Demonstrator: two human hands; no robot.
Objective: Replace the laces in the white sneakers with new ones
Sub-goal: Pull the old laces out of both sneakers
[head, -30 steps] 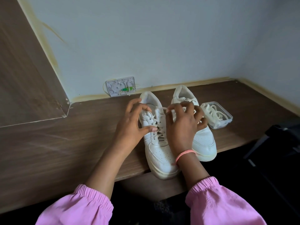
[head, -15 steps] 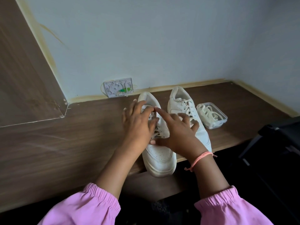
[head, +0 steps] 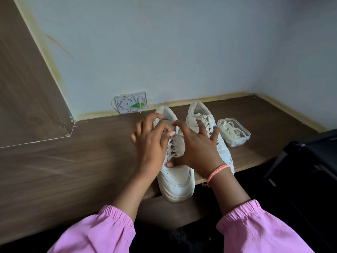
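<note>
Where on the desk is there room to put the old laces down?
The widest bare stretch of desk is left of the left sneaker, below the wall plate. A smaller bare patch lies in the back right corner behind the clear box. Around both sneakers, the right sneaker included, it is crowded with hands.

A brown wood-grain desk (head: 73, 170) runs along a pale blue wall (head: 182, 48) — a white wall plate (head: 131, 104) with a green spot sits at its back edge. A wooden side panel (head: 23, 88) stands at the desk's left end, something black (head: 310, 154) beyond its right end.
</note>
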